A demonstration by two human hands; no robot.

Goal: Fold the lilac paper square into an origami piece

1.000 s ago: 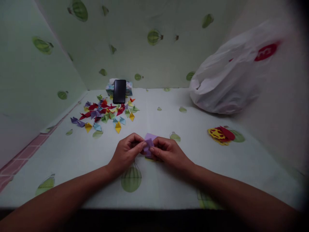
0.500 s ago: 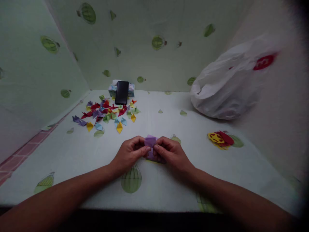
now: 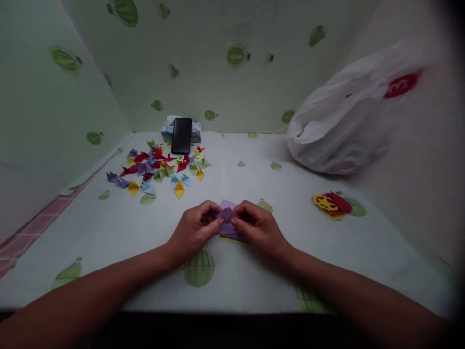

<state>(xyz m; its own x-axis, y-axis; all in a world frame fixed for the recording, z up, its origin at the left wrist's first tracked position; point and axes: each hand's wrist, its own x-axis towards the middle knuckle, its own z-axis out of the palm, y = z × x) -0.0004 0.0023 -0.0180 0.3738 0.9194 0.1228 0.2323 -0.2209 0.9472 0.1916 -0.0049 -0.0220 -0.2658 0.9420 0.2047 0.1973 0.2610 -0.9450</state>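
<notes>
A small purple origami paper (image 3: 227, 214) is pinched between both hands, just above the table near its middle. Its upper part now forms a peak, with a lighter purple flap behind. My left hand (image 3: 198, 223) closes thumb and fingers on its left edge. On the opposite edge, my right hand (image 3: 257, 227) grips it the same way. Beneath lies a stack of paper squares (image 3: 232, 236), purple on top with a yellow edge showing; the hands partly cover it.
Several folded paper cranes (image 3: 156, 167) in many colours lie at the back left. Behind them a black phone (image 3: 181, 135) leans on a tissue box (image 3: 198, 132). A white plastic bag (image 3: 334, 131) stands at the back right, with red and yellow paper cutouts (image 3: 332, 205) before it.
The purple paper has gone from a flat rectangular shape to one with a pointed top. Both hands keep their pinch, shifting only slightly. The view has tilted a little.
</notes>
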